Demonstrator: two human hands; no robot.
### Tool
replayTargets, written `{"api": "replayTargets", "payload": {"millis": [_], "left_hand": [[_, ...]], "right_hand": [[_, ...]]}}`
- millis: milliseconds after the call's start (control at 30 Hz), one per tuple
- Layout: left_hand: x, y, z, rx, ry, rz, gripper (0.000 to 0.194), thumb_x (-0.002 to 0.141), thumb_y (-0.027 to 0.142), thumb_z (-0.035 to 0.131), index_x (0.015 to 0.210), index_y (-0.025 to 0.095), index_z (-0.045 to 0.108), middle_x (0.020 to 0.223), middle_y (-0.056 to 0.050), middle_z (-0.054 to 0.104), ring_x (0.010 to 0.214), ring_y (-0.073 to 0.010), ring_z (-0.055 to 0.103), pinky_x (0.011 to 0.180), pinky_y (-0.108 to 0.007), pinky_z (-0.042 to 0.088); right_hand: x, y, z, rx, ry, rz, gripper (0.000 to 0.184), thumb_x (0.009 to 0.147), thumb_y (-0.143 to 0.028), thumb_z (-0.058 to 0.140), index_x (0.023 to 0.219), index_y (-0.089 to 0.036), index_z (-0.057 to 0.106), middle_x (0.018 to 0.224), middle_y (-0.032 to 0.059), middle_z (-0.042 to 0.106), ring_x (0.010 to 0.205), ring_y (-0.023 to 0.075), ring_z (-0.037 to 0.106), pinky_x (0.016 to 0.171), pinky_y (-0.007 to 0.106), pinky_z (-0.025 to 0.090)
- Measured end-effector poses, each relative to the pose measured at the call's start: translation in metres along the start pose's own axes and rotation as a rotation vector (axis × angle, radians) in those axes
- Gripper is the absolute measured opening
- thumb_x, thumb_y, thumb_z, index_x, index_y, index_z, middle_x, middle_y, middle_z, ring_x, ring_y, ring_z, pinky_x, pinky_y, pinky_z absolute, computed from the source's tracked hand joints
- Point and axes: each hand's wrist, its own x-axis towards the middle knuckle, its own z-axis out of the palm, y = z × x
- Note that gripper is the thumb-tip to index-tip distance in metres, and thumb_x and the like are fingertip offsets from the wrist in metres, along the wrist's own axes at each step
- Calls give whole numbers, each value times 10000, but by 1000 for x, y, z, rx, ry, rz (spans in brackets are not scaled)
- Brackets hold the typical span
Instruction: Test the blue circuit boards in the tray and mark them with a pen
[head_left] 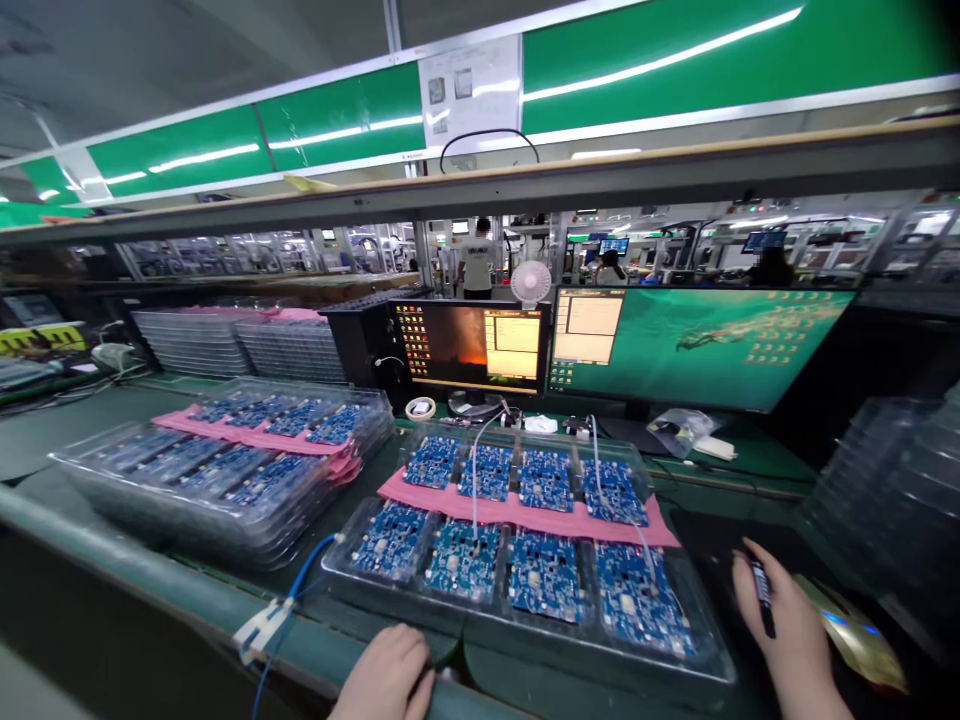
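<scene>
Marker (763, 600) clasped in right hand (801, 630); left hand (384, 675) at worktop (555, 678) edge, grip unclear. Keep white cables (474, 485) slack over boards (544, 575).

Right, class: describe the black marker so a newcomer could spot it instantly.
Find the wide, green-screened monitor. Below its right side, beside the clear tray of blue boards, is the person's right hand. The marker is the slim black stick held in it, unlike the gold device glowing blue nearby.
</scene>
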Motion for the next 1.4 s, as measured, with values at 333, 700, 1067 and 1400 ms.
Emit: {"api": "replayTargets", "payload": {"millis": [333, 700, 1067, 1400], "left_hand": [[4, -1, -2, -37, 102, 22, 125, 779, 194, 399, 752, 185, 520, 723, -40, 556, 694, -166, 531, 682, -288, 443], [10, -2, -3, -60, 67, -6, 120, 785, 216, 429, 734, 192, 535, 705, -24, 569, 663, -157, 544, 656, -272, 457], [53, 22, -2, -237, 123, 150, 228, 754, 201, 473, 980, 194, 505, 918, -59, 611, 845, -173, 577, 750, -273, 476], [115, 65, -5, -436, -228, 372, 223, 810, 314, 334, 798, 168, 503, 703, -39, 566, 634, -171, 540, 586, -288, 441]], "right_hand": [[0, -11, -15, 70, -34, -48, 511, 769, -436, 357, 1145, -107, 463, 978, 120, 552, 860, 261, 538, 726, 327, 430], [3, -23, -13, 150, 76, 203, 499, 820, -481, 363, 1167, -140, 475, 993, 101, 561, 960, 278, 489, 832, 388, 362], [-82, -141, -35, 431, -406, 247, 328, 868, -403, 332, 935, -176, 559, 835, 60, 563, 736, 185, 530, 660, 261, 416], [-78, -212, -16, 556, -919, -142, 111, 778, -231, 456, 800, -176, 550, 776, -5, 569, 733, 129, 518, 672, 226, 376]]}}
